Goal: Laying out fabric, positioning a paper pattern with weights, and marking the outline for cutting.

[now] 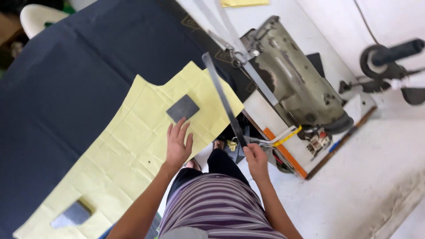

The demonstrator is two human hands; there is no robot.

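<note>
The left hand (178, 146) lies flat, fingers spread, on the yellow paper pattern (133, 146), just below a grey weight (182, 108). The right hand (256, 158) grips one end of a long metal ruler (223, 99).

Flat yellow paper pattern (133, 146), raised metal ruler (223, 99)

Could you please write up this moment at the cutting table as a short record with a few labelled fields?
Setting: a worktable covered with dark navy fabric, beside an industrial sewing machine.
Pattern: a pale yellow paper pattern lies flat on the fabric.
Weights: a grey flat weight near the pattern's upper end, another grey weight near its lower end.
Left hand: open, palm down on the pattern, just below the upper weight.
Right hand: gripping one end of a long metal ruler, which slants over the pattern's edge.
Other: scissors and a yellow tape measure near the machine.
</note>
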